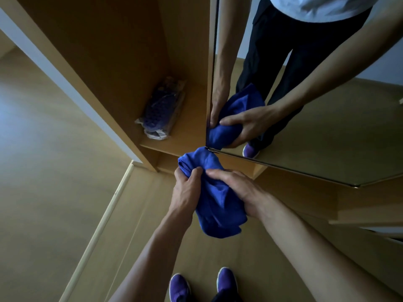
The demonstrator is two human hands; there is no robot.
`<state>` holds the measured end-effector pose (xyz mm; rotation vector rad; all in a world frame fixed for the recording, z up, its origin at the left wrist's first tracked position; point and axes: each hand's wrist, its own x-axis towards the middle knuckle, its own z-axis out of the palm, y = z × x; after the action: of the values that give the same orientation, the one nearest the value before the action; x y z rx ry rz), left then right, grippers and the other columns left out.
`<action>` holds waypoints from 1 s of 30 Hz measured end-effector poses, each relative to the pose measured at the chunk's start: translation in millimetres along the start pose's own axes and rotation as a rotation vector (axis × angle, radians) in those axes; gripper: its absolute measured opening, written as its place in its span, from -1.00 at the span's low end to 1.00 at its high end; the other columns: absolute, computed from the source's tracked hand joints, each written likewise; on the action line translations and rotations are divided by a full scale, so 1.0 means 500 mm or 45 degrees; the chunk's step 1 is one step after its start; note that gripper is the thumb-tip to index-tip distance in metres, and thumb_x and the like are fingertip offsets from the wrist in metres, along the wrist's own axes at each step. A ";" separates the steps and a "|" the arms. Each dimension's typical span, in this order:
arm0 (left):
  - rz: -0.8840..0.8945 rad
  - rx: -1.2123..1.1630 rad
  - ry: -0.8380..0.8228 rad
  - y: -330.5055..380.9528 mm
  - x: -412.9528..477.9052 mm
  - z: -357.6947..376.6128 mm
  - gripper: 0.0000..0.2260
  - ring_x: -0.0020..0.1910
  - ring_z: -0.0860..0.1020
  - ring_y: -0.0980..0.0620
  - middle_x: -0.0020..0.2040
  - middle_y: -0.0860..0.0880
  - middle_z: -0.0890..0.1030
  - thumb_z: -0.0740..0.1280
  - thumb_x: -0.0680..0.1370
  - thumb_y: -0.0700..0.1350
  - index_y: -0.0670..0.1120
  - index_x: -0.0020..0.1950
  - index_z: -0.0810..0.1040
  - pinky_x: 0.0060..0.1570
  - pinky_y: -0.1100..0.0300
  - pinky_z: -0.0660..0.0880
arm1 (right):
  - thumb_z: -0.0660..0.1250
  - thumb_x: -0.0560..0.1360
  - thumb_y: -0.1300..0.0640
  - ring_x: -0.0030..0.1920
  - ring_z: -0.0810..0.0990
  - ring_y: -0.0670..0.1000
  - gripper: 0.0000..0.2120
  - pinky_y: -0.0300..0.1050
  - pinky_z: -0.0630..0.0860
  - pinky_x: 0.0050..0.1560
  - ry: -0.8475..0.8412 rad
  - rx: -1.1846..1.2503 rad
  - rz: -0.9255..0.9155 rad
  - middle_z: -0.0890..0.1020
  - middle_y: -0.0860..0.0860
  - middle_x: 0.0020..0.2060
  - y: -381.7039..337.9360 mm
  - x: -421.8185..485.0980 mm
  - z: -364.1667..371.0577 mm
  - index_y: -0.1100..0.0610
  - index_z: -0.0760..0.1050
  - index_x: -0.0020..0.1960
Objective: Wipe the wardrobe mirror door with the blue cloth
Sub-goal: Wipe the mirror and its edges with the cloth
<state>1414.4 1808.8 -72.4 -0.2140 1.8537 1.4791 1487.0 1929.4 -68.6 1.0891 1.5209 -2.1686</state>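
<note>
A bunched blue cloth (214, 197) is held between both hands just in front of the wardrobe mirror door (327, 131). My left hand (187, 190) grips its left upper edge, thumb curled over the fabric. My right hand (237, 188) wraps round the cloth from the right. The cloth's top end reaches up to the mirror door's lower left corner. The mirror reflects both hands, the cloth, dark trousers and a purple shoe.
The open wooden wardrobe (122, 62) stands to the left of the mirror, with a plastic-wrapped purple item (161, 112) on its bottom shelf. A pale floor strip (102, 216) runs diagonally at left. My purple shoes (202, 284) stand on the wooden floor below.
</note>
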 end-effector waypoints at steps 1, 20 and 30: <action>-0.003 0.036 -0.013 0.002 0.003 -0.001 -0.54 0.14 0.63 -0.05 0.19 -0.05 0.63 0.32 0.47 0.12 0.03 0.34 0.43 0.24 -0.10 0.58 | 0.49 0.34 -0.10 0.00 0.71 0.19 -0.63 0.10 0.58 0.13 0.000 0.022 0.009 0.73 0.17 -0.05 -0.001 0.002 -0.002 0.15 0.68 0.00; 0.892 0.661 0.049 0.054 0.068 -0.004 -0.64 -0.28 0.51 0.29 -0.30 0.32 0.56 0.28 0.67 -0.12 0.29 -0.22 0.46 -0.28 0.43 0.37 | 0.54 0.26 -0.04 -0.15 0.73 0.09 -0.64 -0.06 0.66 -0.17 0.206 0.166 -0.058 0.75 0.06 -0.15 -0.013 0.036 0.041 0.11 0.68 -0.01; 0.932 0.667 0.202 0.051 0.068 0.017 -0.92 -0.23 0.46 0.38 -0.29 0.29 0.53 0.34 0.64 -0.13 -0.05 0.07 0.63 -0.32 0.55 0.32 | 0.49 0.25 0.06 -0.18 0.71 0.09 -0.77 0.04 0.64 -0.11 0.365 0.365 -0.134 0.72 0.10 -0.15 0.016 -0.049 -0.101 0.10 0.66 -0.12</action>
<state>1380.3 1835.1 -74.7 0.6827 2.5271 1.3626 1529.8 1966.4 -65.0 1.4989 1.4339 -2.4444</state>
